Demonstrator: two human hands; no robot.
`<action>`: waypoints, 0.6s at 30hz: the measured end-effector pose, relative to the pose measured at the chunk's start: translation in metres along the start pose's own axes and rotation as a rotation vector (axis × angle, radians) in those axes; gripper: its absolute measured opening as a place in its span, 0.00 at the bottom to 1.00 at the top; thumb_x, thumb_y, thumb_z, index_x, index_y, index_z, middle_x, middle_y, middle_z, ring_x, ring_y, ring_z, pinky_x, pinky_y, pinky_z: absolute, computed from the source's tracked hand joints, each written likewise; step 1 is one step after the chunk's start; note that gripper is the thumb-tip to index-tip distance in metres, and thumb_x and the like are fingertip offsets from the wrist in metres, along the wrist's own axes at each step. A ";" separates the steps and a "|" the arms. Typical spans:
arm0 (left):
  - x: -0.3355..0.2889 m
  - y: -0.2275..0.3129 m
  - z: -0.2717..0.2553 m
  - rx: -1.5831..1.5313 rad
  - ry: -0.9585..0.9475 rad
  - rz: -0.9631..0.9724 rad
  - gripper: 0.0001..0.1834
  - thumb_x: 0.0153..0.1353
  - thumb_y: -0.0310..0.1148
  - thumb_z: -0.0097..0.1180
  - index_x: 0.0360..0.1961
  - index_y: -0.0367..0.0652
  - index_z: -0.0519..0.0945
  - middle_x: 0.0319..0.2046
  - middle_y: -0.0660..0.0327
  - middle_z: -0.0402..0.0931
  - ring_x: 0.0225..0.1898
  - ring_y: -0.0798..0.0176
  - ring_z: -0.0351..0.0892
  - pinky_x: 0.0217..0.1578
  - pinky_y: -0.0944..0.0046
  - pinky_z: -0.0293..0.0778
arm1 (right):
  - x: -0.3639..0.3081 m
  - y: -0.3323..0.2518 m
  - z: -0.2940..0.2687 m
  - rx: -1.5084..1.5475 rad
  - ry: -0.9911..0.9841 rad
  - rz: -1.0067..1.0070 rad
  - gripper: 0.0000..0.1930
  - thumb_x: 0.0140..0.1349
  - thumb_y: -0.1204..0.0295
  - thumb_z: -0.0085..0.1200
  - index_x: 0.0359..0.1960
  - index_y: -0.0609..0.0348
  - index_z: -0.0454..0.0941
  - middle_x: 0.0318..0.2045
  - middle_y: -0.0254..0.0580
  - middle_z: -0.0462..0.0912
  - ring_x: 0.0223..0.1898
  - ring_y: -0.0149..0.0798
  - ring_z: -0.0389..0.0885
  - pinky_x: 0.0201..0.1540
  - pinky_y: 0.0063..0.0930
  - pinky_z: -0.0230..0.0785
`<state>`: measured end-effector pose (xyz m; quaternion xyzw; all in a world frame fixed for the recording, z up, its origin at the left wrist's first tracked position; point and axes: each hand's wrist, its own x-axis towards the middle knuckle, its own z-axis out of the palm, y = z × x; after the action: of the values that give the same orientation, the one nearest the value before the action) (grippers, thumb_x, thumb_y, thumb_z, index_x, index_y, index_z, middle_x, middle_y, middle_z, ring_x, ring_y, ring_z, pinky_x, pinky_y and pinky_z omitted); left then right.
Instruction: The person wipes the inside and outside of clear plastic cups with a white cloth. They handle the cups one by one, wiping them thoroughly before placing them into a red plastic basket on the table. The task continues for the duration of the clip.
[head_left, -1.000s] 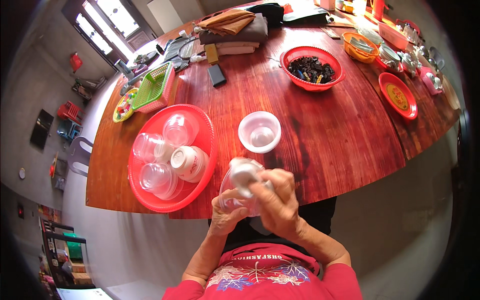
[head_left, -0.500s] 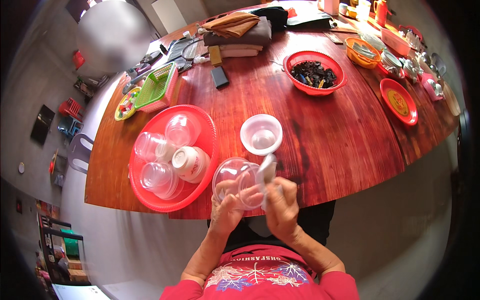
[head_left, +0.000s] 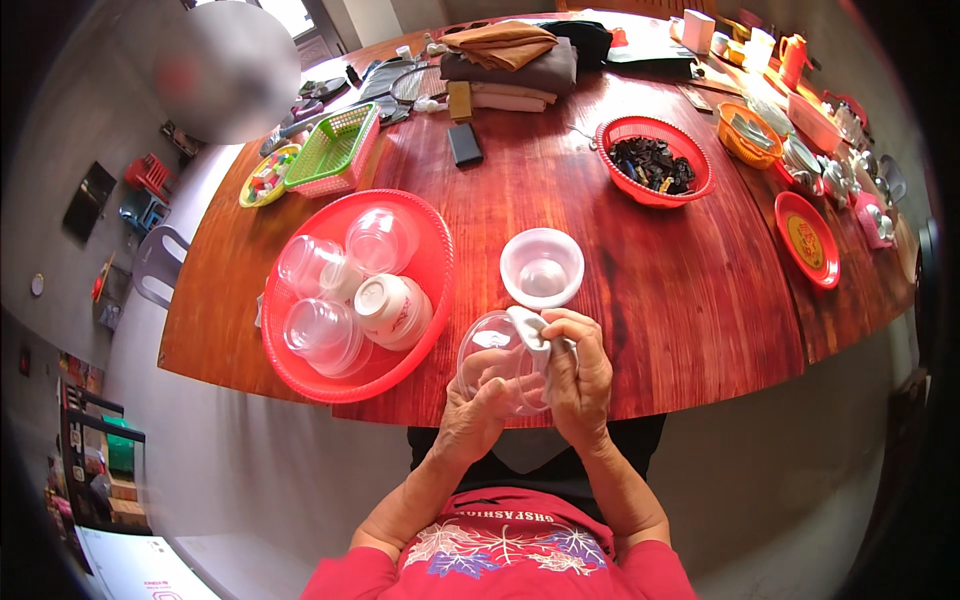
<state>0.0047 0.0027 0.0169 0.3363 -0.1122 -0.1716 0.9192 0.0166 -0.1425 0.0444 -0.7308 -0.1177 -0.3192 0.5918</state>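
My left hand (head_left: 472, 418) is closed on the side of a clear plastic bowl (head_left: 488, 345), held tilted just above the table's near edge. Its fingers show through the thin wall. A crumpled whitish cloth (head_left: 528, 330) is pinched in my right hand (head_left: 582, 382) and lies over the bowl's right rim. Just beyond stands a white bowl (head_left: 541, 265), upright on the wood. To the left, a large red basin (head_left: 430, 235) holds several clear plastic bowls (head_left: 322, 335), upside down, and a stack of white patterned bowls (head_left: 395, 315), also upside down.
A red basket (head_left: 705, 190) of dark bits stands far right, near an orange basket (head_left: 760, 155) and a red plate (head_left: 808, 240). Green and pink baskets (head_left: 335, 155) are behind the basin. Folded cloths (head_left: 505, 65) and a dark box (head_left: 465, 145) lie at the back.
The clear bowl and both hands have shifted slightly right in the picture, as has most of the table scene. The cloth has moved from standing up off the rim to lying over it.
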 end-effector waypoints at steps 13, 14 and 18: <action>0.019 -0.001 0.001 -0.261 0.154 0.130 0.17 0.67 0.38 0.53 0.54 0.44 0.74 0.59 0.53 0.69 0.60 0.46 0.70 0.63 0.43 0.66 | -0.042 0.007 0.002 -0.282 -0.120 -0.389 0.20 0.43 0.83 0.62 0.42 0.58 0.82 0.45 0.42 0.74 0.44 0.45 0.72 0.45 0.34 0.70; 0.017 -0.001 0.000 -0.350 0.217 0.016 0.22 0.65 0.43 0.54 0.58 0.48 0.71 0.62 0.55 0.66 0.62 0.45 0.67 0.64 0.41 0.62 | -0.042 0.009 0.003 -0.258 -0.075 -0.347 0.17 0.45 0.84 0.60 0.39 0.58 0.82 0.44 0.42 0.74 0.44 0.44 0.72 0.45 0.32 0.69; 0.015 0.004 0.000 -0.366 0.154 0.026 0.28 0.66 0.51 0.49 0.64 0.53 0.67 0.66 0.62 0.64 0.65 0.41 0.60 0.62 0.35 0.61 | -0.047 0.014 0.004 -0.081 0.123 0.015 0.10 0.61 0.84 0.50 0.43 0.63 0.76 0.45 0.48 0.74 0.43 0.40 0.75 0.44 0.29 0.70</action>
<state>0.0195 -0.0010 0.0210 0.1743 -0.0130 -0.1511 0.9729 -0.0102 -0.1326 0.0044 -0.7340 -0.0628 -0.3633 0.5704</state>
